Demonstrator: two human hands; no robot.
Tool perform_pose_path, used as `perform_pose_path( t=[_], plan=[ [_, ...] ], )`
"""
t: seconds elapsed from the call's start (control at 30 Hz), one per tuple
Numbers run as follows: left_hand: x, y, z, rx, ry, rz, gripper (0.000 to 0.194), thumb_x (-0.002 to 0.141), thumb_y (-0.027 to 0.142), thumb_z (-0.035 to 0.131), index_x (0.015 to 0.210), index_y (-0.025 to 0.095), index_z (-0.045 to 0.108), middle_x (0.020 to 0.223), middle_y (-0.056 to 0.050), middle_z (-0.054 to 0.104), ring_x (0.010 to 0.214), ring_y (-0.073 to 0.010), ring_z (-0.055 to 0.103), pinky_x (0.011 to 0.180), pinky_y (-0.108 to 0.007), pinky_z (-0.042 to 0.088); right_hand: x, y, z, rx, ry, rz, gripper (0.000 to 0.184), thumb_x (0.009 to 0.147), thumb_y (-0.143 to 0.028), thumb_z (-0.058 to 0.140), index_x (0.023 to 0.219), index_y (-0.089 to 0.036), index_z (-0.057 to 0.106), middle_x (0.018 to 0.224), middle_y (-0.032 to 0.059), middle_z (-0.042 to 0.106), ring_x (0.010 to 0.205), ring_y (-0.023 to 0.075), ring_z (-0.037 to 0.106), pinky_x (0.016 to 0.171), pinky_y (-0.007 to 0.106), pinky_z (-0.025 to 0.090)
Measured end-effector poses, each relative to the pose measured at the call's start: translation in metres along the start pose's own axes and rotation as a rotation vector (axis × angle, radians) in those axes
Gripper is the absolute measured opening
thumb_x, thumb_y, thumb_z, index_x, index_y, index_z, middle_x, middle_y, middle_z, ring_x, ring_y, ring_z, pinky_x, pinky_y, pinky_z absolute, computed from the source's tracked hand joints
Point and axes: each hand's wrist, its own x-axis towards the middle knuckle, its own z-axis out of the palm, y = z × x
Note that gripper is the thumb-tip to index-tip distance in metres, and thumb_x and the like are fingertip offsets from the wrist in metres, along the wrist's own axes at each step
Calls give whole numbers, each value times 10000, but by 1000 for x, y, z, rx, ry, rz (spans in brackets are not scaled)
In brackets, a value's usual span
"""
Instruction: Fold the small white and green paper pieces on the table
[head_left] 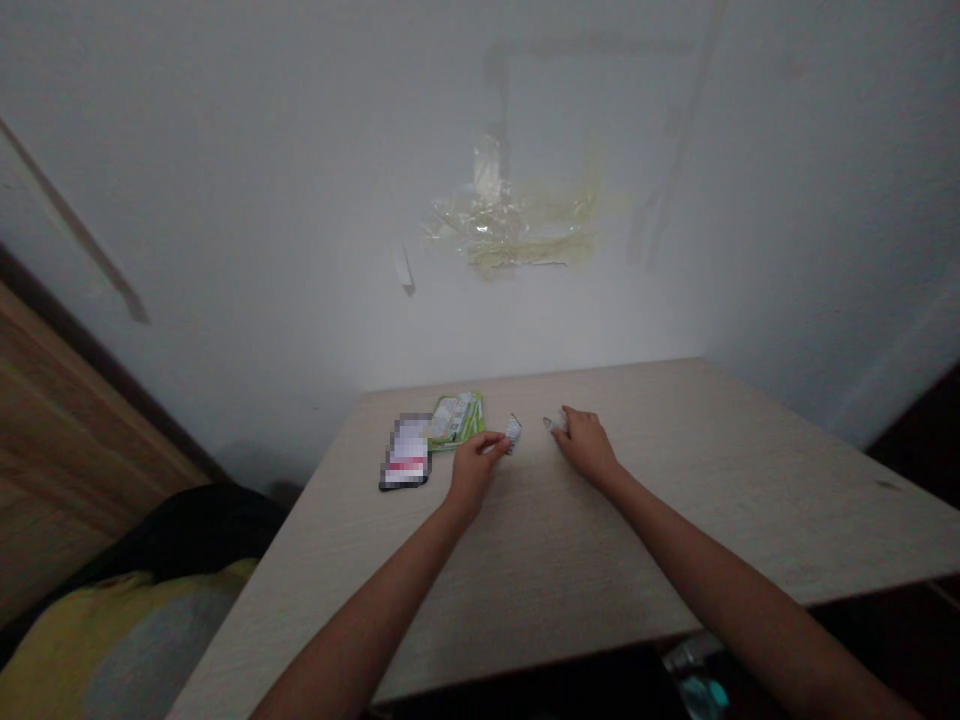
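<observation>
My left hand is pinched closed on a small whitish piece with fine stripes. A thin tip sticks up from the top of this piece. Across a short gap, my right hand has its thumb and index finger around a small pale, see-through piece with a thin loop at its left end. Both pieces are too small to name, and the fingers hide part of each. Close behind my left hand lies a green and white packet. A phone with a blurred-out screen rests beside it.
The light wooden table meets a wall with peeling clear tape. A yellow and grey cloth lies low at the left, near a wooden panel. Below the front edge is a bottle with a teal cap.
</observation>
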Motion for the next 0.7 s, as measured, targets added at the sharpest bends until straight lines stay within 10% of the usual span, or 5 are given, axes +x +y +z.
perform_pose_path(
  t=[0.4, 0.7],
  plan=[
    [-3, 3, 2, 16, -26, -12, 247, 713, 396, 697, 802, 169, 739, 840, -55, 740, 815, -205, 650, 780, -319, 475, 2, 2, -1, 129, -26, -22, 186, 819, -219, 602, 985, -158, 661, 980, 111, 681, 957, 238, 583, 871, 328, 417],
    [-3, 5, 3, 30, -18, -18, 252, 708, 408, 699, 788, 172, 733, 778, -37, 723, 755, -187, 635, 727, -297, 471, 1, 4, 1, 165, -81, 14, 452, 792, -234, 666, 1234, -154, 617, 1159, 139, 597, 1026, 240, 594, 923, 317, 430]
  ],
)
